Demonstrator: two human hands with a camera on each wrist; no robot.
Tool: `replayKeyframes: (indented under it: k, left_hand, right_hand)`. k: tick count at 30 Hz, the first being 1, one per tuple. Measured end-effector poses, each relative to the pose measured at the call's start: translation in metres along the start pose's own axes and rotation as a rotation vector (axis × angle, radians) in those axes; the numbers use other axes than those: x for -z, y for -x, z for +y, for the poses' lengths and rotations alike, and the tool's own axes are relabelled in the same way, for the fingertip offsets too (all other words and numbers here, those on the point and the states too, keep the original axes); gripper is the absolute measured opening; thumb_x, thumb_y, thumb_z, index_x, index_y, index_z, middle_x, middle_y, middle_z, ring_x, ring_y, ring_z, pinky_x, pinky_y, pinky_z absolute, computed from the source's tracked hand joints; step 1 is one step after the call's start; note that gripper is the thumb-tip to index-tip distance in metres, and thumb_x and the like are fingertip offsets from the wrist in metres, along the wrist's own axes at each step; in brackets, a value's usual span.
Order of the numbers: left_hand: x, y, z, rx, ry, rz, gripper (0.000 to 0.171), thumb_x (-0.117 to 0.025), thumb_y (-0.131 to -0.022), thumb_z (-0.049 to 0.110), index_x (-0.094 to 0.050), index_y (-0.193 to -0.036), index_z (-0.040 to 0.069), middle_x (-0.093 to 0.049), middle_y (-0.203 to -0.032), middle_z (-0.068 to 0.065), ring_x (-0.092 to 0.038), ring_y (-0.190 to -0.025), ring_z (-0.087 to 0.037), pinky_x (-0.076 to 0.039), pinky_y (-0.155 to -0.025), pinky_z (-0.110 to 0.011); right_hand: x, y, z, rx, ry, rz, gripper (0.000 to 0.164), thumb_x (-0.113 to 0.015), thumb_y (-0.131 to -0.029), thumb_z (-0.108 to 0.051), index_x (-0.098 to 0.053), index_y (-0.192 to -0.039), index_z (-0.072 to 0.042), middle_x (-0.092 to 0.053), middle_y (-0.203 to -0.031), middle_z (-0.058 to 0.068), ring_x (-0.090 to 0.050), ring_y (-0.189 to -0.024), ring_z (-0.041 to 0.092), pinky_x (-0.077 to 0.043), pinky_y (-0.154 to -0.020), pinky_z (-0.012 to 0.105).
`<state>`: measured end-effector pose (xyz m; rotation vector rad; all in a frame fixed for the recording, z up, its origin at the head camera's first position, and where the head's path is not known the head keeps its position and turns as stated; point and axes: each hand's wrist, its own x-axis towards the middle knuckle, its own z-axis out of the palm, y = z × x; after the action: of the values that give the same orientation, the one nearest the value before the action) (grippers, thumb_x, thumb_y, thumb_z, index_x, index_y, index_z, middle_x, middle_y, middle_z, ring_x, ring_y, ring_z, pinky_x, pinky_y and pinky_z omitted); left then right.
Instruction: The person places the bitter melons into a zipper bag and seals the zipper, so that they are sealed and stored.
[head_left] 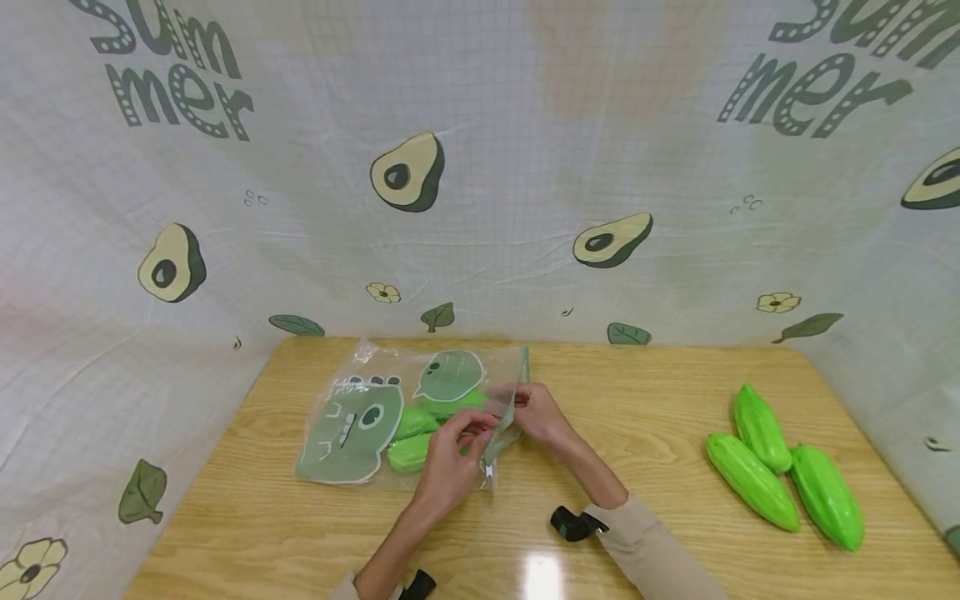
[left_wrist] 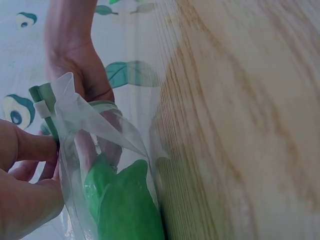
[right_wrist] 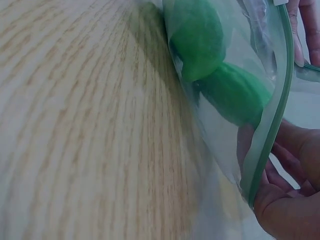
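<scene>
A clear zip bag (head_left: 408, 358) with green dinosaur prints lies on the table, its green-edged mouth turned to the right. Several green ribbed fruits (head_left: 411, 452), star fruit by their look, are inside. My left hand (head_left: 450, 458) pinches the near side of the mouth between thumb and fingers, close to the zip slider (left_wrist: 41, 108). At the far side of the mouth, my right hand (head_left: 538, 412) grips the green rim; some of its fingertips (right_wrist: 245, 145) show through the plastic, inside the bag. The fruits' lower parts are partly hidden by the prints and my left hand.
Three more green star fruits (head_left: 752, 481) lie close together on the right of the wooden table (head_left: 637, 400). A patterned cloth (head_left: 480, 250) with avocados and leaves hangs behind and at both sides. Black wrist cameras (head_left: 573, 523) sit by my sleeves.
</scene>
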<state>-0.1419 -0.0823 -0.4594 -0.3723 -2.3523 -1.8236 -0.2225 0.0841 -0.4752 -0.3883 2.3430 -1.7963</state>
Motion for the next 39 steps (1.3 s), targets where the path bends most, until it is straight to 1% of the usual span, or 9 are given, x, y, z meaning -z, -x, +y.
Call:
replayKeyframes:
  k: [6, 9, 13, 17, 21, 29, 32, 35, 39]
  left_hand:
    - [-0.0002, 0.0006, -0.0009, -0.001, 0.016, -0.004, 0.017, -0.065, -0.096, -0.008, -0.071, -0.105, 0.006, -0.069, -0.105, -0.006, -0.065, -0.097, -0.025, -0.058, -0.086, -0.031]
    - [-0.0005, 0.0009, -0.0014, 0.001, 0.013, -0.007, 0.018, -0.065, -0.095, -0.008, -0.071, -0.105, 0.006, -0.069, -0.106, -0.006, -0.066, -0.097, -0.025, -0.058, -0.086, -0.031]
    - [-0.0005, 0.0011, -0.0013, -0.001, 0.008, -0.014, 0.019, -0.065, -0.095, -0.010, -0.071, -0.105, 0.004, -0.070, -0.106, -0.007, -0.066, -0.097, -0.025, -0.058, -0.086, -0.031]
    - [-0.0001, 0.0009, -0.0008, -0.008, 0.007, -0.019, 0.018, -0.065, -0.095, -0.010, -0.071, -0.105, 0.003, -0.070, -0.105, -0.008, -0.066, -0.096, -0.025, -0.058, -0.085, -0.030]
    - [0.0004, 0.0009, -0.0009, -0.010, 0.008, -0.023, 0.018, -0.065, -0.095, -0.010, -0.070, -0.105, 0.003, -0.069, -0.105, -0.008, -0.066, -0.096, -0.025, -0.058, -0.085, -0.030]
    - [0.0005, 0.0015, -0.0013, -0.010, 0.009, -0.028, 0.020, -0.064, -0.095, -0.011, -0.071, -0.105, 0.005, -0.069, -0.106, -0.006, -0.066, -0.097, -0.025, -0.058, -0.086, -0.034]
    - [0.0002, 0.0017, -0.0005, -0.011, 0.012, -0.019, 0.020, -0.065, -0.094, -0.012, -0.070, -0.105, 0.004, -0.069, -0.106, -0.007, -0.066, -0.097, -0.025, -0.058, -0.086, -0.033]
    - [-0.0002, 0.0020, 0.0002, -0.010, 0.007, -0.006, 0.020, -0.065, -0.094, -0.012, -0.070, -0.106, 0.003, -0.069, -0.107, -0.008, -0.066, -0.097, -0.024, -0.058, -0.085, -0.032]
    - [-0.0005, 0.0024, 0.0011, -0.003, -0.002, 0.003, 0.019, -0.065, -0.094, -0.011, -0.070, -0.106, 0.003, -0.069, -0.106, -0.008, -0.066, -0.096, -0.023, -0.058, -0.085, -0.030]
  right_hand:
    - [-0.0014, -0.0034, 0.0010, 0.043, 0.060, -0.001, 0.027, -0.077, -0.092, -0.013, -0.075, -0.112, 0.006, -0.073, -0.115, 0.020, -0.069, -0.107, 0.031, -0.056, -0.086, 0.031]
    - [-0.0026, -0.0043, 0.0008, 0.049, 0.064, -0.009, 0.027, -0.077, -0.093, -0.014, -0.075, -0.111, 0.005, -0.074, -0.114, 0.019, -0.069, -0.107, 0.030, -0.056, -0.088, 0.032]
    - [-0.0041, -0.0054, 0.0004, 0.024, 0.062, -0.023, 0.025, -0.075, -0.094, -0.013, -0.076, -0.112, 0.004, -0.074, -0.115, 0.017, -0.068, -0.110, 0.027, -0.054, -0.091, 0.031]
    - [-0.0054, -0.0066, -0.0001, 0.015, 0.083, -0.031, 0.024, -0.073, -0.094, -0.011, -0.076, -0.113, 0.003, -0.074, -0.115, 0.017, -0.067, -0.113, 0.029, -0.053, -0.095, 0.035]
    - [-0.0058, -0.0078, 0.0000, 0.065, 0.100, -0.049, 0.025, -0.072, -0.096, -0.012, -0.075, -0.114, 0.005, -0.074, -0.113, 0.020, -0.068, -0.109, 0.029, -0.054, -0.094, 0.037]
    - [-0.0062, -0.0095, 0.0037, 0.152, 0.051, -0.094, 0.024, -0.073, -0.094, -0.005, -0.073, -0.111, 0.012, -0.073, -0.108, 0.023, -0.063, -0.096, 0.016, -0.052, -0.086, 0.029]
    - [-0.0062, -0.0092, 0.0036, 0.168, 0.051, -0.106, 0.022, -0.071, -0.095, -0.004, -0.073, -0.110, 0.013, -0.073, -0.107, 0.024, -0.063, -0.098, 0.017, -0.051, -0.086, 0.028]
    - [-0.0056, -0.0078, 0.0027, 0.145, 0.067, -0.106, 0.021, -0.069, -0.096, -0.004, -0.073, -0.110, 0.011, -0.073, -0.108, 0.023, -0.064, -0.100, 0.021, -0.052, -0.087, 0.028]
    - [-0.0036, -0.0047, 0.0007, 0.098, 0.093, -0.113, 0.023, -0.069, -0.095, -0.004, -0.073, -0.113, 0.010, -0.073, -0.113, 0.023, -0.068, -0.106, 0.030, -0.054, -0.093, 0.036]
